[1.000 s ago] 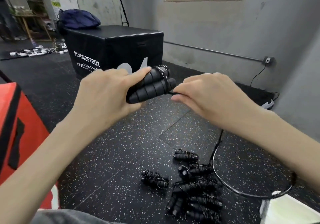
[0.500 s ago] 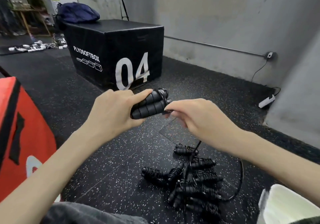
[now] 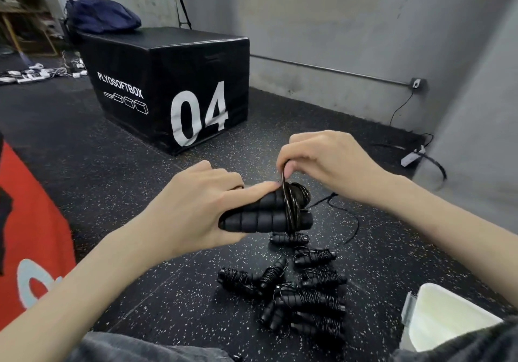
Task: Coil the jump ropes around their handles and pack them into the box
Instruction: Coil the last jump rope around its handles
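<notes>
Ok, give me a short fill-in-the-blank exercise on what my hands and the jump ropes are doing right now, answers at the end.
1. The left hand holds a pair of black foam ____ side by side.
2. The right hand pinches the thin black ____ above them, a few turns already wound on.
3. The pile of coiled jump ropes lies on the speckled ____.
4. The black plyo box carries the number ____.

Missing words: handles; rope; floor; 04

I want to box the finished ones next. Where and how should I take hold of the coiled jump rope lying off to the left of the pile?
Probably grip the coiled jump rope across its wrapped middle, coming from above. It lies flat on the floor at the pile's left edge, its left side open, so fingers and thumb can straddle both handles and pin the coils.
</notes>
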